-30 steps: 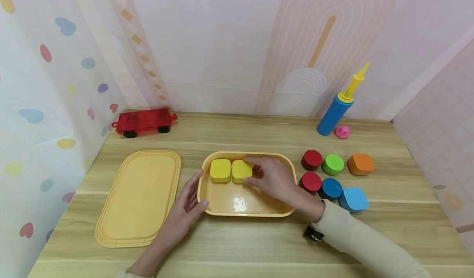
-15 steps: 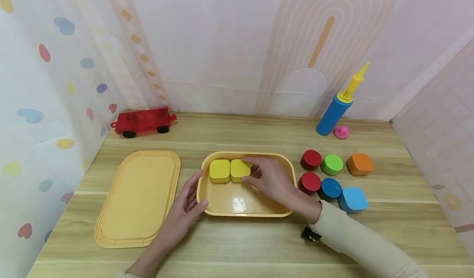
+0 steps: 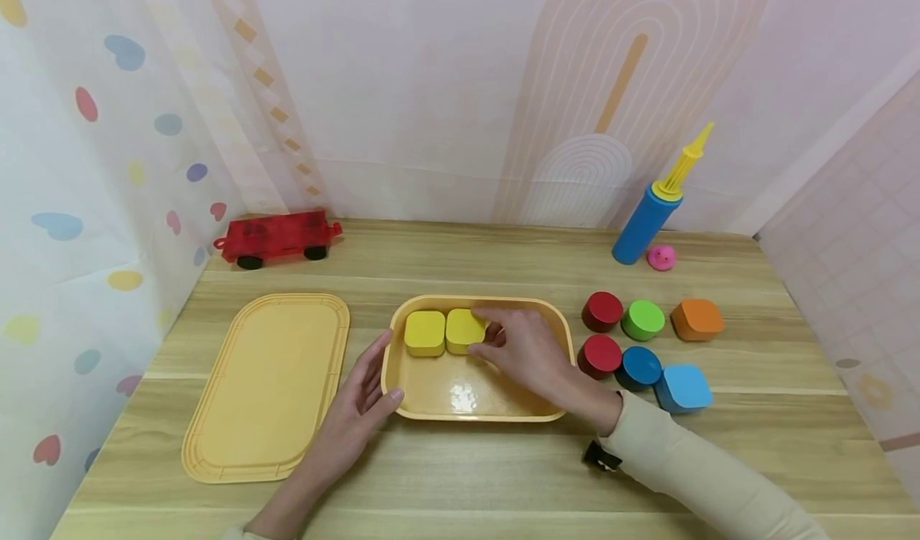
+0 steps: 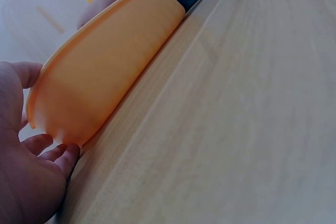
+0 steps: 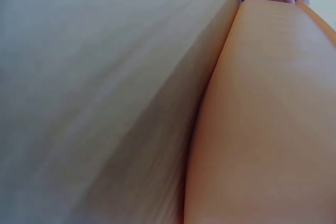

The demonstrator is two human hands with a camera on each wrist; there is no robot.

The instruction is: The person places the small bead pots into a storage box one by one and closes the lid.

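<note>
In the head view, a yellow rectangular box stands on the wooden table. Two yellow rounded-square blocks sit inside along its back wall: the left block and the right block, nearly touching. My right hand reaches into the box and pinches the right block between thumb and fingers. My left hand holds the box's left end, thumb at the rim. The left wrist view shows that hand's fingers against the outer wall. In the right wrist view the box wall fills the right side; the right hand's fingers are hidden.
A flat yellow lid lies left. To the right are red rounds, a green round, a dark blue round, an orange block and a light blue block. Behind are a red wagon and a blue pump.
The right block has slid slightly left with my right hand, narrowing its gap to the left block. My left hand keeps its place on the box. The head view shifts a little.
</note>
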